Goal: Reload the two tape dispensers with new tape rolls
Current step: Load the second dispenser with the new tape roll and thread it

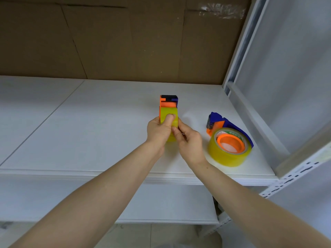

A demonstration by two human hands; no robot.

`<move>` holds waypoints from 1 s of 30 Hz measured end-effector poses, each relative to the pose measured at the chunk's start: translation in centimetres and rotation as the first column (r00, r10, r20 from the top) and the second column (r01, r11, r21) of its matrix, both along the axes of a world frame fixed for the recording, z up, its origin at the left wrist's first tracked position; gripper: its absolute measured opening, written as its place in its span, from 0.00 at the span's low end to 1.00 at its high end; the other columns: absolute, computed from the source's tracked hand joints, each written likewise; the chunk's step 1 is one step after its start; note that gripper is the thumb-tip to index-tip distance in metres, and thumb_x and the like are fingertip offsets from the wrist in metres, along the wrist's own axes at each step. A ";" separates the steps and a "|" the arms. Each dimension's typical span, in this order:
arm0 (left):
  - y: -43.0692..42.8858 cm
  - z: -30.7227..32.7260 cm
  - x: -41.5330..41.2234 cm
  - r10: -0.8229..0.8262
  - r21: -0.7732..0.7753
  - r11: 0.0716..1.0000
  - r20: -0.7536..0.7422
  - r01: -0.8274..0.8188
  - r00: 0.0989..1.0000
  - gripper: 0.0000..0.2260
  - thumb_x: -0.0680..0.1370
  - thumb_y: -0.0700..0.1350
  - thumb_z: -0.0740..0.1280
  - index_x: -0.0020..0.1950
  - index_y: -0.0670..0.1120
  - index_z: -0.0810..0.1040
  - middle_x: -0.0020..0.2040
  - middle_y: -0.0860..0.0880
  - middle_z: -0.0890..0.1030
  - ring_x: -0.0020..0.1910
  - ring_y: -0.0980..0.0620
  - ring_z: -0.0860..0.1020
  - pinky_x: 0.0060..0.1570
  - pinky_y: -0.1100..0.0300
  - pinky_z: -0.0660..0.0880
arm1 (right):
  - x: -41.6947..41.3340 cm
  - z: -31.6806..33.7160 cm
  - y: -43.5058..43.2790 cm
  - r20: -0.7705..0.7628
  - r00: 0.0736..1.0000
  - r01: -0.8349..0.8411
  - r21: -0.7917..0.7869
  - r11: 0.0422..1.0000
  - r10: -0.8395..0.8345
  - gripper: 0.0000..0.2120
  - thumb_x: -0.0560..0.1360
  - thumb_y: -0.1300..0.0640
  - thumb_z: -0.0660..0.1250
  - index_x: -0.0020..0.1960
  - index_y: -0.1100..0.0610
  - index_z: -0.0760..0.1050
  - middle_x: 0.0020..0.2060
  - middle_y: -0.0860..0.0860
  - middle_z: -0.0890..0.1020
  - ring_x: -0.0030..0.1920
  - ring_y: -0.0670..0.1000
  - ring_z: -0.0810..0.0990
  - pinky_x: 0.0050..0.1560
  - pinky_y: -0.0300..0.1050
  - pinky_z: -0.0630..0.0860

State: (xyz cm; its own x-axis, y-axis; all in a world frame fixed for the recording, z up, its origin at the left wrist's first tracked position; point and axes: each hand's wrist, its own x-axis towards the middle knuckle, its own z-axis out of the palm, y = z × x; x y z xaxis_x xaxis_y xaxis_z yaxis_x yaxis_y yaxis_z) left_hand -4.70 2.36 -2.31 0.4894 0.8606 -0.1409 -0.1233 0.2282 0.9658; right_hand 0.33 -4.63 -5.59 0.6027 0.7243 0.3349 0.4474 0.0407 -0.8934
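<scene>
An orange and blue tape dispenser (168, 102) stands on edge above the white shelf (100, 133), with a yellow tape roll (169, 111) seated in it. My left hand (158, 130) grips the roll and dispenser from the left, thumb pressed on the roll's face. My right hand (188, 142) pinches the roll's right edge with curled fingers. A second blue and orange dispenser (217, 120) lies flat to the right, carrying another yellow tape roll (229, 149) on its orange hub.
Brown cardboard (116, 42) backs the shelf. A white metal upright and side panel (268, 86) close off the right. A lower shelf board (161, 203) sits beneath, and the shelf's left half is bare surface.
</scene>
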 end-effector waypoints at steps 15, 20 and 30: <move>1.3 0.0 -0.4 -0.075 -0.022 0.997 -0.076 0.074 0.994 0.19 0.81 0.54 0.52 0.39 0.49 0.76 0.36 0.47 0.79 0.37 0.49 0.78 0.41 0.58 0.74 | 4.2 5.6 1.0 0.306 0.951 0.037 -0.231 0.972 0.037 0.13 0.72 0.59 0.70 0.57 0.59 0.80 0.51 0.56 0.79 0.48 0.50 0.77 0.50 0.38 0.73; 1.4 -0.4 -1.0 -0.232 -0.039 0.972 -0.015 0.231 0.973 0.10 0.73 0.49 0.58 0.45 0.47 0.78 0.43 0.44 0.81 0.43 0.45 0.78 0.48 0.53 0.73 | 5.4 7.0 1.2 0.640 0.743 0.005 -0.296 0.955 0.194 0.09 0.74 0.59 0.67 0.49 0.61 0.83 0.51 0.58 0.81 0.52 0.57 0.79 0.50 0.42 0.72; 1.7 -1.0 -1.3 -0.341 0.061 0.938 0.012 0.340 0.940 0.09 0.77 0.38 0.65 0.57 0.44 0.76 0.46 0.48 0.81 0.44 0.52 0.79 0.46 0.60 0.76 | 5.2 7.3 2.2 0.573 0.814 0.126 -0.336 0.933 0.096 0.11 0.79 0.58 0.59 0.55 0.62 0.76 0.52 0.58 0.79 0.53 0.56 0.76 0.48 0.44 0.70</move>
State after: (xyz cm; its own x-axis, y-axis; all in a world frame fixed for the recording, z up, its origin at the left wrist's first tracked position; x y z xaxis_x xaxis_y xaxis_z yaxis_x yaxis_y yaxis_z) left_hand -6.04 4.09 -3.31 0.7570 0.6482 -0.0824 -0.0691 0.2049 0.9763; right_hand 5.48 -2.39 1.74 0.3921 0.8497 0.3525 0.8760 -0.2279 -0.4251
